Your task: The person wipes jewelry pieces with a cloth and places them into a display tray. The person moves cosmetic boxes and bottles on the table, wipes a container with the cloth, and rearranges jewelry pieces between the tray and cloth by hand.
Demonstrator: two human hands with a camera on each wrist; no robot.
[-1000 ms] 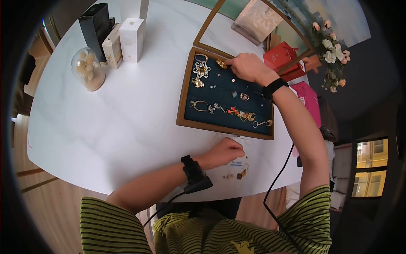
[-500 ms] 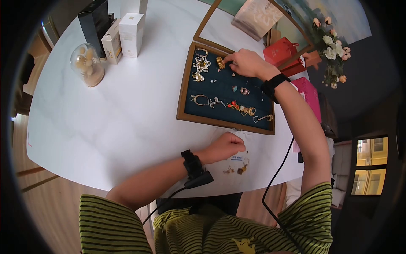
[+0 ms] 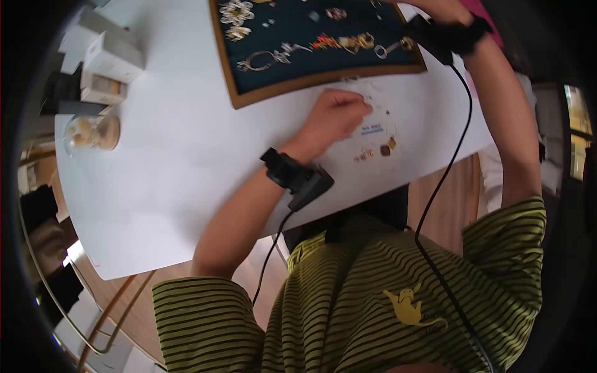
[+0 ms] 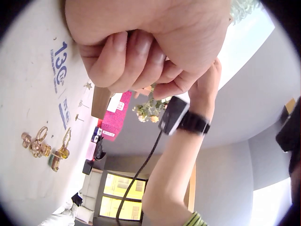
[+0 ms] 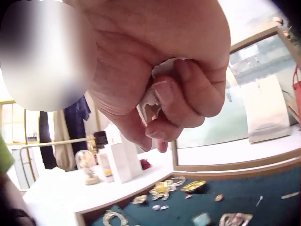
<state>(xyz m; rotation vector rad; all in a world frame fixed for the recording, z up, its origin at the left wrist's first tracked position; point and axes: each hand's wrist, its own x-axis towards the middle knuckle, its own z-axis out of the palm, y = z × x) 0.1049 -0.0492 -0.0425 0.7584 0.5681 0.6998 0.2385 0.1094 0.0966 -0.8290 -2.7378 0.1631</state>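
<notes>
A wooden-framed jewelry case (image 3: 326, 81) with a dark teal lining holds rings, a bangle (image 3: 258, 61) and a white flower-shaped piece (image 3: 236, 11). My left hand (image 3: 339, 118) rests in a loose fist on the table below the case, fingers curled into the palm with nothing showing in them. Beside it, rings (image 4: 37, 148) and small studs (image 4: 88, 85) lie on a clear plastic sheet with blue print (image 3: 373, 129). My right hand (image 5: 188, 89) hangs over the case, fingers curled around a crumpled white scrap (image 5: 164, 68). A gold ring (image 5: 194, 186) lies beneath it.
The case's raised glass lid (image 5: 211, 165) stands at the back. White boxes (image 3: 115, 59) and a glass dome (image 3: 81, 135) stand at the table's left. A black cable (image 3: 457, 149) runs from my right wrist across the front edge. Pink packaging (image 4: 116, 115) stands on the right.
The head view has tipped down, so the case sits higher and is partly cut off. My right hand has drawn back from the gold ring toward the right. My left hand stays beside the sheet.
</notes>
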